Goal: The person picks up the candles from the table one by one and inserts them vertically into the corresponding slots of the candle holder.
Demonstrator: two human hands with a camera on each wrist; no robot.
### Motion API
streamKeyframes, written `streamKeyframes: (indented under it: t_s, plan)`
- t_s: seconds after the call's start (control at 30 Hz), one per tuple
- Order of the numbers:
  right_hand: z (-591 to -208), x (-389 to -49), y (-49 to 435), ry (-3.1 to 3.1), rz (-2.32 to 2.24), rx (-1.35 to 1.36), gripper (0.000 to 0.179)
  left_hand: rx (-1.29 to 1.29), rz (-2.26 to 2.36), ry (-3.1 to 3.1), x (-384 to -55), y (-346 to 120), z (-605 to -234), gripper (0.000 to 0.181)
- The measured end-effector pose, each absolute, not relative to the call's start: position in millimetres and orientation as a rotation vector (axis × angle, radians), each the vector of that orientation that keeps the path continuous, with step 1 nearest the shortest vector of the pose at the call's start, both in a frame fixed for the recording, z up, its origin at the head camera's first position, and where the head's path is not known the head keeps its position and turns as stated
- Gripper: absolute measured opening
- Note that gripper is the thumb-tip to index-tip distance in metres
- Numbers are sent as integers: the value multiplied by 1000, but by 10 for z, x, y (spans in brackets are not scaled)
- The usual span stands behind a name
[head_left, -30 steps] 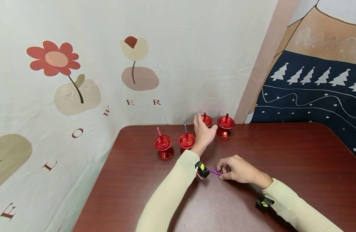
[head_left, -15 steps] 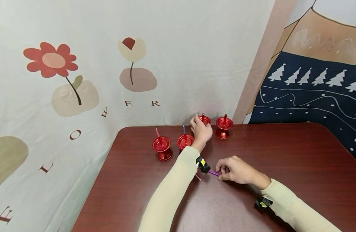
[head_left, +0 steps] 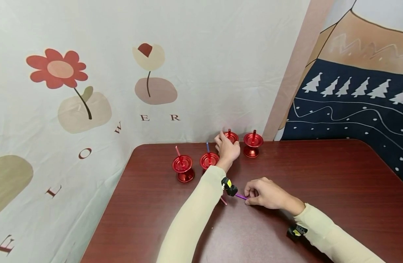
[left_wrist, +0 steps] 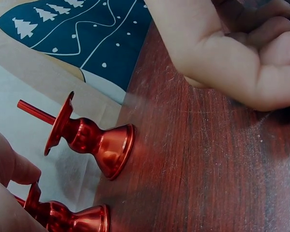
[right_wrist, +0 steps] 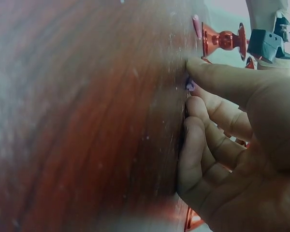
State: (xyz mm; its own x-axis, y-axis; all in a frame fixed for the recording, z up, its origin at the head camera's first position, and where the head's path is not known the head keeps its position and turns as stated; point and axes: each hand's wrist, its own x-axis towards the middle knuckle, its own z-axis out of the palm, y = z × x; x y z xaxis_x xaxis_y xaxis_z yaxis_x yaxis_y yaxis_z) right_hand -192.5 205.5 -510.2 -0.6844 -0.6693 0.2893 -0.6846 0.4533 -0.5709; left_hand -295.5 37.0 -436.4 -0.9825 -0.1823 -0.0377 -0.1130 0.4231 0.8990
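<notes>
My left hand [head_left: 228, 149] grips the dish rim of a shiny red candle holder [head_left: 232, 137] at the table's back edge; in the left wrist view a fingertip presses that rim. This holder's centre tube stands upright with no candle showing above it. A thin purple candle [head_left: 241, 196] lies on the table, its near end pinched between the thumb and forefinger of my right hand [head_left: 268, 193]. Partly under the left forearm lies a pink candle [head_left: 223, 200]. Two red holders on the left bear candles: one a pink candle [head_left: 177, 150], the other a blue candle [head_left: 207, 147].
Another red holder [head_left: 253, 140] stands right of the gripped one, its tube bare. The left forearm crosses close in front of the blue candle's holder [head_left: 208, 159] and hides its foot. A printed cloth wall [head_left: 201, 91] rises directly behind the brown table [head_left: 319, 175].
The fingers of my left hand have closed in on the holder's rim. My right hand stays at the purple candle. The whole view has shifted slightly.
</notes>
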Motion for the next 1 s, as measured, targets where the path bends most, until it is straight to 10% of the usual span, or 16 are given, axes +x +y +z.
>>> streamKeyframes:
  t_s: [1.0]
  plan:
    - [-4675, -1686, 1867, -2868, 813, 967, 27, 184, -1646, -2676, -2709, 369, -4321, 78]
